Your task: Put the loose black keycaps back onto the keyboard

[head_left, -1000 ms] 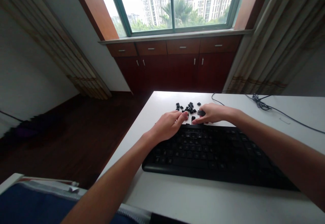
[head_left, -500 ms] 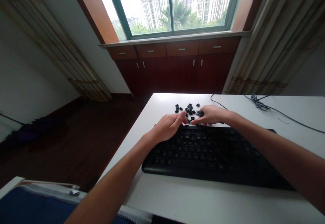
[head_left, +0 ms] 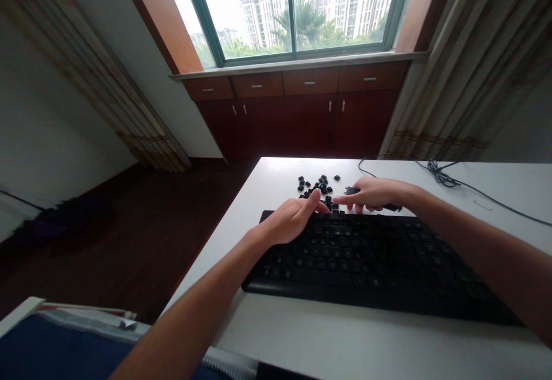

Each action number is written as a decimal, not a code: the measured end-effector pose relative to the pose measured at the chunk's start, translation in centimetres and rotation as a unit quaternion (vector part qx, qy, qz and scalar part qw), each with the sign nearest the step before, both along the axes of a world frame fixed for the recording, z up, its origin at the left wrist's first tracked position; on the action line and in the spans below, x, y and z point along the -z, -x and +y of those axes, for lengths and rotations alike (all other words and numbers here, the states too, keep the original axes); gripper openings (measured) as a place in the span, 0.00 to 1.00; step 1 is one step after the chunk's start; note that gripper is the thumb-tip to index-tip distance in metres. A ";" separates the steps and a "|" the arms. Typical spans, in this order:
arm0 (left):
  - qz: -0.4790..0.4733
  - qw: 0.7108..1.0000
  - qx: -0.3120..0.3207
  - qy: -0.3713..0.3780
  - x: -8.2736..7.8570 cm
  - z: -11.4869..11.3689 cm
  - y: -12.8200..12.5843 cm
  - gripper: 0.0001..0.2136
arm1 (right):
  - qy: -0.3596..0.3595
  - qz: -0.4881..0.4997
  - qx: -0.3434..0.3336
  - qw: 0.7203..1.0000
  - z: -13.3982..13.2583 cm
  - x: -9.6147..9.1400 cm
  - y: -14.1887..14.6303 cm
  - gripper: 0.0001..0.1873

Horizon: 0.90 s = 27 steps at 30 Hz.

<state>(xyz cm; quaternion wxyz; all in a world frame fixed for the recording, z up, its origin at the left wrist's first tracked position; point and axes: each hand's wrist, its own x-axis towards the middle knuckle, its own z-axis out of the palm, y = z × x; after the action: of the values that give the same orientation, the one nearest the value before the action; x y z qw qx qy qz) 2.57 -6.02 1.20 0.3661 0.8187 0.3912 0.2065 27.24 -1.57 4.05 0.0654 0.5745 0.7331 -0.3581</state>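
Because small black parts [head_left: 323, 179] lie loose right of frame centre, a stray nudge could scatter them against the keyboard [head_left: 328, 277]; right hand [head_left: 371, 192]: gripping dark tool [head_left: 352, 191]; left hand [head_left: 293, 217]: hold unclear.

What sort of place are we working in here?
Probably a room in a home, perhaps a bedroom or study, though an office can't be ruled out. Long curtains flank a window facing high-rises, with wooden cabinets built in beneath it.
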 end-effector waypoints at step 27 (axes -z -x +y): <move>-0.107 0.990 -0.080 -0.038 0.3 0.9 0.3 0.27 | -0.274 0.061 -0.019 0.960 -0.6 3.3 0.6 0.19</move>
<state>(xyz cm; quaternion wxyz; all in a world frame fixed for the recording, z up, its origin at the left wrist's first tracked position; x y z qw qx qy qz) 2.24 -5.10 0.90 0.3571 0.7714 0.4058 0.3358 26.66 -2.19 0.80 -0.1323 0.5339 0.8162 -0.1768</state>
